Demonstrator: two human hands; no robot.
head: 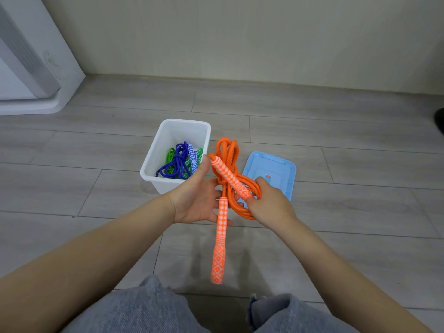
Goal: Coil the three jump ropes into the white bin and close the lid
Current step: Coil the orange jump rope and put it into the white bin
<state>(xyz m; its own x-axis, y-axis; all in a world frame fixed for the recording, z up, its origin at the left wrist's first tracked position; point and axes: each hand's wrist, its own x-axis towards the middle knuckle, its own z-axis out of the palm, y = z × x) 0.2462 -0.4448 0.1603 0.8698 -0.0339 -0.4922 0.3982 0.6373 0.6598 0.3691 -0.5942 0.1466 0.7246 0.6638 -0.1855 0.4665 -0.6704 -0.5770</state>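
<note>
The white bin [168, 131] stands open on the floor, with the coiled blue jump rope [176, 162] and the green jump rope [170, 156] inside. Just right of the bin I hold the orange jump rope [227, 152] bundled in loops above the floor. My left hand [197, 200] supports the bundle from below, palm up. My right hand [269, 203] grips the loops and one patterned handle from the right. The other orange handle [219, 241] hangs down freely toward my knees. The light blue lid [276, 167] lies flat on the floor, to the right of the bin.
A wall and skirting run along the back. A white appliance or cabinet base [31, 102] sits at the far left. My jeans-covered knees [153, 308] are at the bottom. A dark object [439, 118] shows at the right edge.
</note>
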